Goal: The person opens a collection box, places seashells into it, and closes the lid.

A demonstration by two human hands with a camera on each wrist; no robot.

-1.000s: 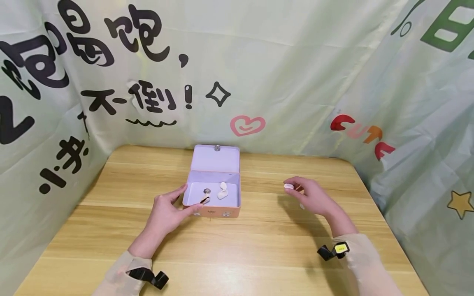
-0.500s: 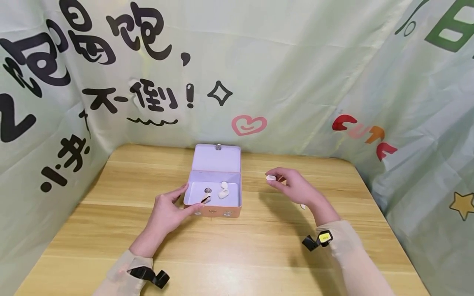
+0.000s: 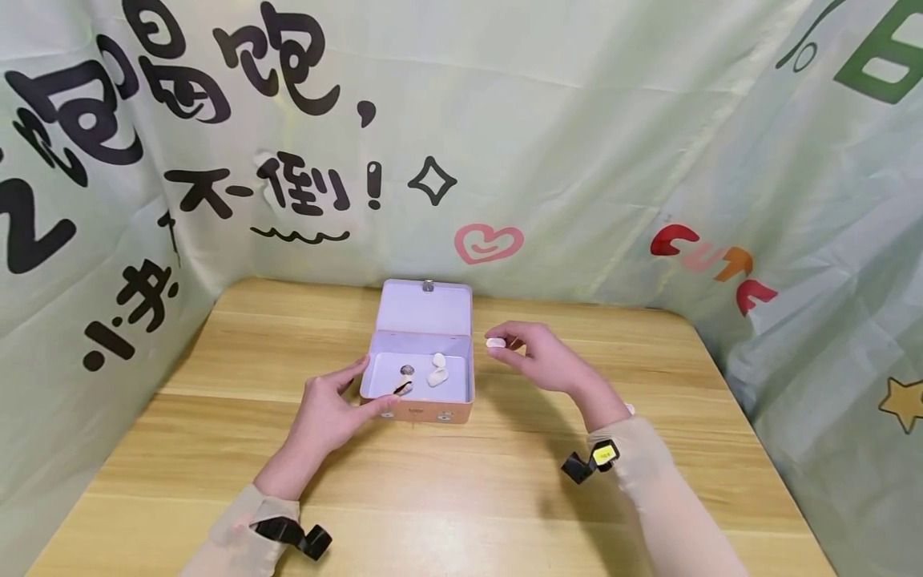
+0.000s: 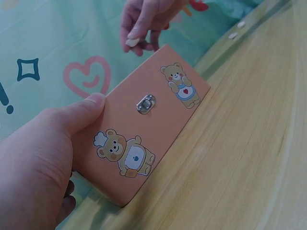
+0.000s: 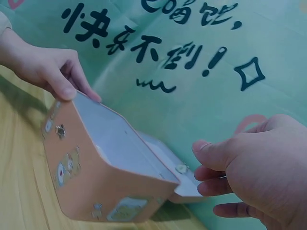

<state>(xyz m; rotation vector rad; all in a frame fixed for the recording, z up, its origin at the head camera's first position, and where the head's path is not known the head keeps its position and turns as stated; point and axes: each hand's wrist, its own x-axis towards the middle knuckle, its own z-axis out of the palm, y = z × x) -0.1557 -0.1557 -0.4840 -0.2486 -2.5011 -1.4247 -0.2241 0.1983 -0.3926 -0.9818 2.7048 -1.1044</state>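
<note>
An orange tin box [image 3: 417, 411] with a lilac inside stands with its lid [image 3: 425, 308] folded back. Inside lie several shells: a dark ribbed shell [image 3: 407, 370], a brownish shell with a dark slit [image 3: 404, 388], and white ones [image 3: 437, 376]. My left hand [image 3: 335, 413] grips the box's front left corner, thumb over the front rim; the left wrist view shows that thumb [image 4: 86, 112] on the edge. Between thumb and fingers, my right hand [image 3: 544, 355] pinches a small white shell [image 3: 495, 343] just right of the box. The right wrist view hides this shell.
Two white pieces [image 4: 233, 36] lie on the wooden table [image 4: 249, 120]; in the head view one white piece [image 3: 630, 409] peeks out beside the right forearm. A printed cloth [image 3: 577, 160] hangs behind the table and along both sides.
My right hand has travelled left with the white shell, from the table's right part to near the box's right side. My left hand keeps its grip on the box.
</note>
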